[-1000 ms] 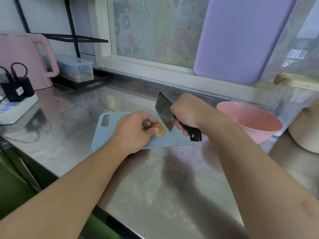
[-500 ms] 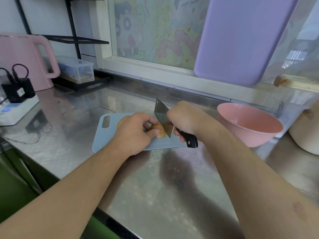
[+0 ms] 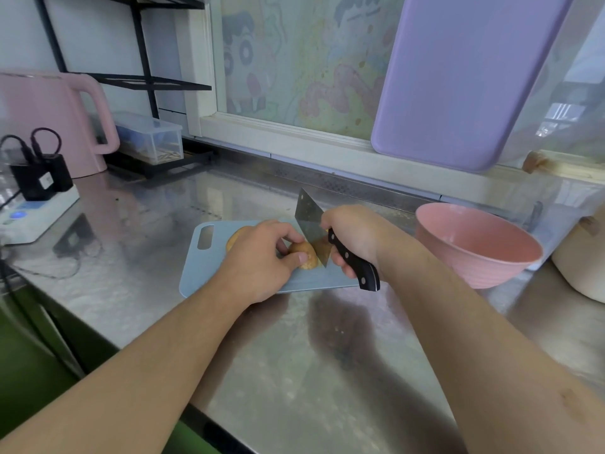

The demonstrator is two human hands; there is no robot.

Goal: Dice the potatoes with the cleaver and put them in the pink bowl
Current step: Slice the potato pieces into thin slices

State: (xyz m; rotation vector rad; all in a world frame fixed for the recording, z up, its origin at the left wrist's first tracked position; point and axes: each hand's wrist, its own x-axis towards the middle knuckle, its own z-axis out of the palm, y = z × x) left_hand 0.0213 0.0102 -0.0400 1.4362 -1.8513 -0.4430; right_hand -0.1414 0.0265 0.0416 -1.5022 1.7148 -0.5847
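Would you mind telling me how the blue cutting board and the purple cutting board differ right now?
The blue cutting board lies flat on the steel counter; the purple cutting board stands upright against the window. The blue one carries the potato being cut; the purple one carries nothing. The blue one shows a handle slot; none is visible on the purple. Both have rounded corners.

Both forearms are bare, no sleeves, watch or rings showing; the left hand [image 3: 262, 257] shows a short-trimmed thumbnail.
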